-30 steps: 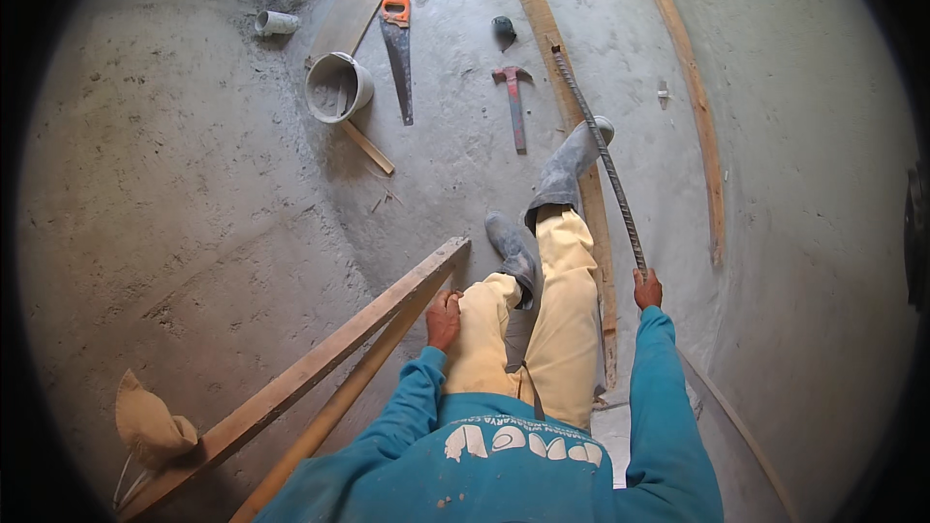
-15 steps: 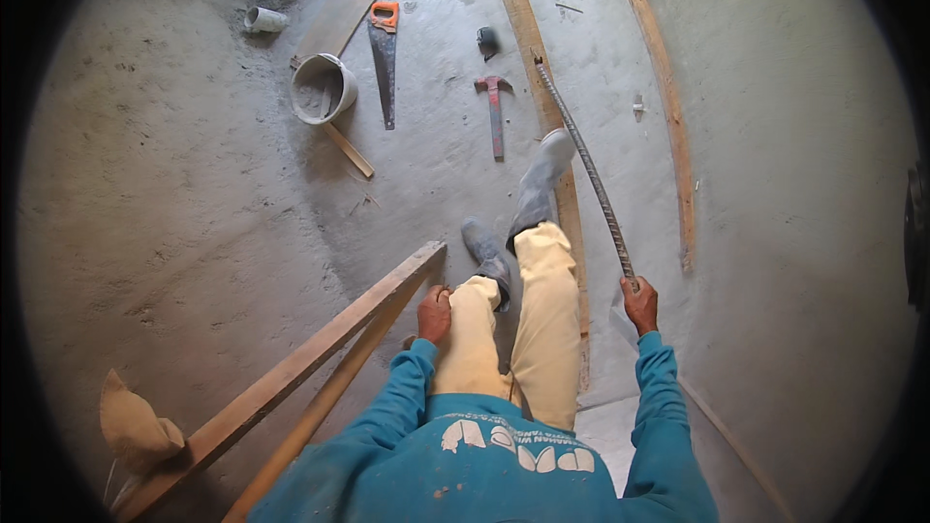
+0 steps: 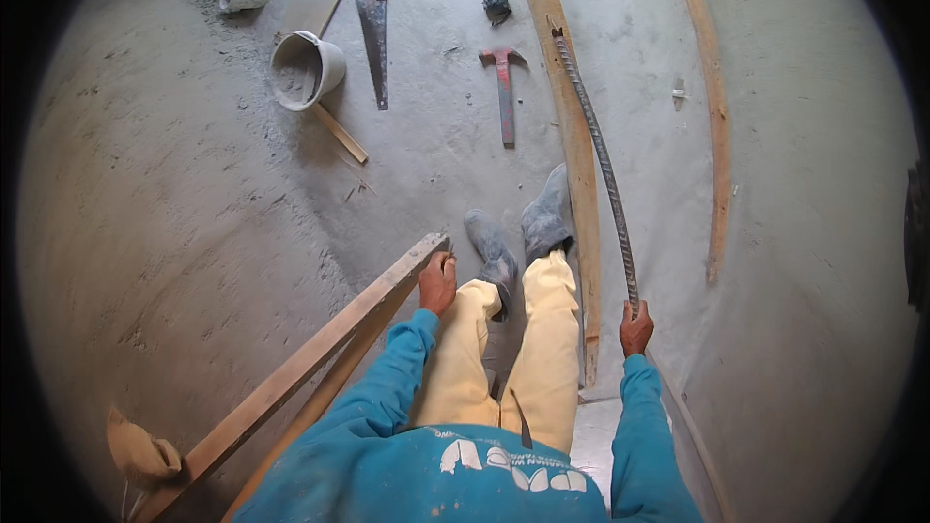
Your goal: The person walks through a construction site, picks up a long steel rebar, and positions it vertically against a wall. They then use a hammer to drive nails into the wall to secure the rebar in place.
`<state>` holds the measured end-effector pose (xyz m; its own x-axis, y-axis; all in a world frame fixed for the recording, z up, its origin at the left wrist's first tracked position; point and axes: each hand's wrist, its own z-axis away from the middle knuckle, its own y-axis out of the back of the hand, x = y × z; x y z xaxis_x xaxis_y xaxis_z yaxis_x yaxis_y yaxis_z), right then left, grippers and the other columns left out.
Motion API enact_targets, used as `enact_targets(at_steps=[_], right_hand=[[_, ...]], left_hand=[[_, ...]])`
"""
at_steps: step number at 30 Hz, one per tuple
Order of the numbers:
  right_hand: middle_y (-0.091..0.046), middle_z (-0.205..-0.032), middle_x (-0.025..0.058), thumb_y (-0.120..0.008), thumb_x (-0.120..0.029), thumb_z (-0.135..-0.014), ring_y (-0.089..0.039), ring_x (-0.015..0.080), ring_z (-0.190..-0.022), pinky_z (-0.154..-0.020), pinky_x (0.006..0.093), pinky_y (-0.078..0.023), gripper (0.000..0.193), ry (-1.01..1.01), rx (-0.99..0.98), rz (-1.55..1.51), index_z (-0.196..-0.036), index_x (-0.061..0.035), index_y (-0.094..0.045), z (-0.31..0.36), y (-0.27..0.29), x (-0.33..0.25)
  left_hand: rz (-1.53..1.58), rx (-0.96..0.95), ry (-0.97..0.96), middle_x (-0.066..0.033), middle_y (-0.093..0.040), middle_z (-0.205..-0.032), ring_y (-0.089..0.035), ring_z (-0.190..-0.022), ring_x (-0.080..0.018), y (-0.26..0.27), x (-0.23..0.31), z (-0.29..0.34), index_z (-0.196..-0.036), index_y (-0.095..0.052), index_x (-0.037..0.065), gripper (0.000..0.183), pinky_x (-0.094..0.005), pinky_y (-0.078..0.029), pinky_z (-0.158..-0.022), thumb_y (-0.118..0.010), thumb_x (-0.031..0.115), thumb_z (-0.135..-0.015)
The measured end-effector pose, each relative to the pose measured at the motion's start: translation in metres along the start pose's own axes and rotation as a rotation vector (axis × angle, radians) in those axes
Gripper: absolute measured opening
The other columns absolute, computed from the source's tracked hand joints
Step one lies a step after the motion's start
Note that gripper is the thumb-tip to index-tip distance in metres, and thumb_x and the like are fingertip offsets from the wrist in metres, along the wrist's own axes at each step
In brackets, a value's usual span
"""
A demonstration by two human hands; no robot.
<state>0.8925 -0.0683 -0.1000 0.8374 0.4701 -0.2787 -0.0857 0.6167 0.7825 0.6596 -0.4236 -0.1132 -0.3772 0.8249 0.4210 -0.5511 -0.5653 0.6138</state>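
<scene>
My right hand (image 3: 635,329) is closed round the lower end of a long ribbed steel bar (image 3: 607,174). The bar slants away from me, and its far tip, which looks forked, overlaps a long plank in the picture. My left hand (image 3: 438,283) is closed beside the far end of a squared wooden beam (image 3: 320,349), close to my left knee. A tiny bit shows at its fingertips, too small to name. Whether that hand touches the beam I cannot tell.
The long plank (image 3: 567,107) runs beside my grey boots (image 3: 548,213); another strip of wood (image 3: 715,126) lies right. Ahead are a hammer (image 3: 505,102), a handsaw (image 3: 373,34), a bucket (image 3: 329,68) and a dark round object (image 3: 496,6). A cloth cap-like thing (image 3: 140,447) hangs on the beam.
My right foot has drawn back level with the left. My right hand and the bar have come slightly nearer. My left hand has moved up toward the beam's end; the whole view has shifted.
</scene>
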Motion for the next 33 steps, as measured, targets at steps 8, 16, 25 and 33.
enact_targets(at_steps=[8, 16, 25, 33], right_hand=[[-0.061, -0.090, 0.0295, -0.058, -0.025, -0.093, -0.059, 0.0484, -0.084, -0.069, 0.0499, -0.046, 0.027, 0.024, 0.167, 0.044, -0.095, 0.0021, -0.054, -0.101, -0.115, 0.102], [-0.064, -0.079, 0.0237, -0.064, -0.033, -0.086, -0.062, 0.0440, -0.077, -0.066, 0.0489, -0.048, 0.031, -0.026, -0.351, -0.002, -0.096, -0.0031, -0.062, -0.154, -0.042, 0.125], [-0.061, -0.072, 0.0279, -0.067, -0.025, -0.081, -0.061, 0.0470, -0.074, -0.060, 0.0478, -0.047, 0.029, -0.074, -0.354, -0.147, -0.080, 0.0037, -0.062, 0.002, 0.074, -0.018], [-0.058, -0.060, 0.0174, -0.065, -0.021, -0.086, -0.056, 0.0177, -0.056, -0.055, 0.0385, -0.045, 0.028, -0.292, -0.552, -0.206, -0.074, 0.0041, -0.060, 0.063, 0.236, -0.138]], left_hand=[[0.025, -0.062, -0.027, -0.0220, -0.064, -0.088, -0.062, -0.083, -0.0361, -0.099, 0.038, -0.123, -0.103, -0.063, 0.001, 0.033, -0.0418, -0.047, -0.076, -0.050, 0.029, -0.093], [0.065, -0.148, -0.009, -0.0121, -0.059, -0.069, -0.059, -0.066, -0.0215, -0.123, 0.068, -0.109, -0.099, -0.064, 0.003, 0.031, -0.0360, -0.046, -0.065, -0.050, 0.029, -0.093], [0.158, -0.176, 0.154, -0.0194, -0.064, -0.079, -0.064, -0.077, -0.0333, -0.068, 0.145, -0.077, -0.100, -0.065, 0.003, 0.030, -0.0415, -0.047, -0.073, -0.048, 0.027, -0.091], [0.326, -0.102, 0.037, -0.0109, -0.058, -0.068, -0.058, -0.065, -0.0207, -0.042, 0.201, -0.056, -0.100, -0.064, 0.002, 0.030, -0.0363, -0.047, -0.066, -0.048, 0.027, -0.093]])
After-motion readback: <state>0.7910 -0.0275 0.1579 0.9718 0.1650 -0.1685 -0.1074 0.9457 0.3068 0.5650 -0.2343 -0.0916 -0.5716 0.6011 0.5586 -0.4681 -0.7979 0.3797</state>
